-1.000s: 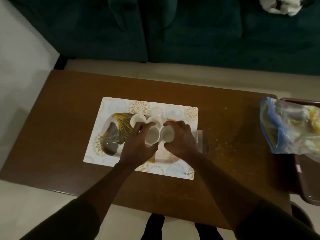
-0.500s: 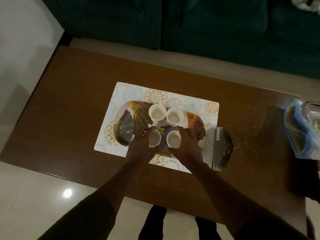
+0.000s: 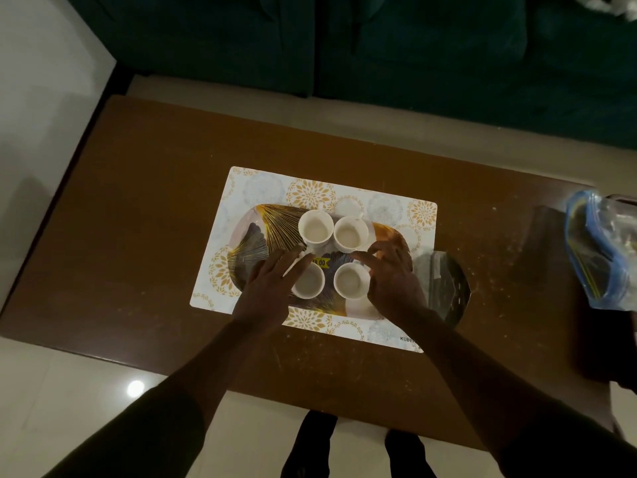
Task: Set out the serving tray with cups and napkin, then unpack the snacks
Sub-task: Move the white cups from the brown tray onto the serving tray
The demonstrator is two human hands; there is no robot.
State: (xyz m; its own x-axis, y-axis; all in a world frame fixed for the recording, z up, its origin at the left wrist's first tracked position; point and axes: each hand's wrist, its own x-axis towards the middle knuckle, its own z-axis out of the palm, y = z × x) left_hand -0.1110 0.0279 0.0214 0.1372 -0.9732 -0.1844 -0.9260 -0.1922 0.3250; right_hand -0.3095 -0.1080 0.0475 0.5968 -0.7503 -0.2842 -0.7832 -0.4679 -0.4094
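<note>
An oval tray (image 3: pixel 269 222) with gold leaf patterns lies on a white floral placemat (image 3: pixel 262 182). Several white cups stand upright on it in a square: two at the back (image 3: pixel 315 231) (image 3: pixel 351 234) and two at the front (image 3: pixel 309 282) (image 3: pixel 351 281). My left hand (image 3: pixel 267 288) hovers with fingers spread over the front left cup, partly covering it. My right hand (image 3: pixel 393 277) has its fingers apart beside the front right cup, fingertips near its rim. Neither hand grips anything.
A clear plastic bag (image 3: pixel 444 288) lies flat on the brown table (image 3: pixel 148 219) just right of the placemat. A blue-edged zip bag with snacks (image 3: pixel 603 250) sits at the far right. A dark green sofa (image 3: pixel 379 46) runs behind the table.
Both hands have let go of the two front cups, which now stand on the tray, and the fingers have spread open. The camera view has shifted slightly.
</note>
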